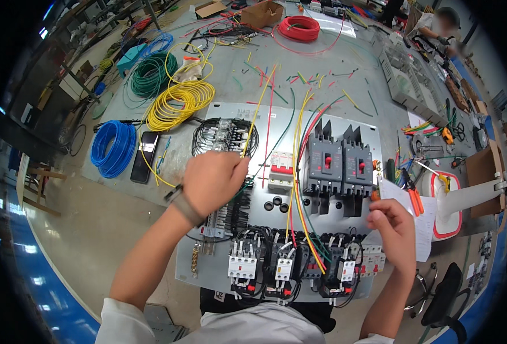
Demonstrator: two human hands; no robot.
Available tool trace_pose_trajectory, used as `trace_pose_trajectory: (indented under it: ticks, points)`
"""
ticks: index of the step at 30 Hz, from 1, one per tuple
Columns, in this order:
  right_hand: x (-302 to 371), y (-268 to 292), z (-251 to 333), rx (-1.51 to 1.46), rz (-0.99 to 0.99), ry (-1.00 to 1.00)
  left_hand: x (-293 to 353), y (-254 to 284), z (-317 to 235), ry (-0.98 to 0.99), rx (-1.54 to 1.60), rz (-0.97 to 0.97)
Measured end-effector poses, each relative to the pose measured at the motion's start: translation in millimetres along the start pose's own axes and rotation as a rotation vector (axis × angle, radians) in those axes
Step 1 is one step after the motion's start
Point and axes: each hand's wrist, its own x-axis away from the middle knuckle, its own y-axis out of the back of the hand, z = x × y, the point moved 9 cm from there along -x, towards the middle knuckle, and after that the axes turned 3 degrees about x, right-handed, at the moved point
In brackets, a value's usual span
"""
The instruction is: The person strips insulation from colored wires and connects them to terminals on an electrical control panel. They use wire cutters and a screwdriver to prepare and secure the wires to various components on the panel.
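My left hand (214, 179) is closed round the lower end of a yellow wire (260, 109), which slants up and away past the panel's far edge. It hovers over the left side of a metal mounting panel (259, 206), by a row of terminal blocks (226, 137) with black wires. My right hand (396, 229) is off the panel's right edge, thumb and forefinger bent close together; a small orange thing (374, 196) shows at the fingertips, too small to name. Two black circuit breakers (325, 163) with red levers and a small white breaker (281, 169) stand on the panel. Contactors (243, 268) line its near edge.
Yellow (176, 106), green (153, 74), blue (113, 149) and red (298, 28) wire coils lie about the bench. A phone (145, 157) is at left. Pliers (412, 192), papers (422, 223) and a white-armed stand (465, 198) are at right. Another person (437, 26) works far right.
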Motion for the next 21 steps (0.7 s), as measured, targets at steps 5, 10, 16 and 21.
trace_pose_trajectory:
  ticks: [5,10,16,21]
  points:
    - [20,32,-23,0.015,-0.084,-0.041,-19,-33,13,-0.015,-0.227,0.105]
    - [25,89,-44,0.110,-0.231,-0.053,-2,-20,-23,0.096,0.324,0.262]
    - [0,131,-68,0.231,-0.295,-0.059,38,-44,-76,0.006,0.663,0.708]
    - [-11,142,-70,0.248,-0.291,-0.049,43,-46,-85,-0.065,0.557,0.706]
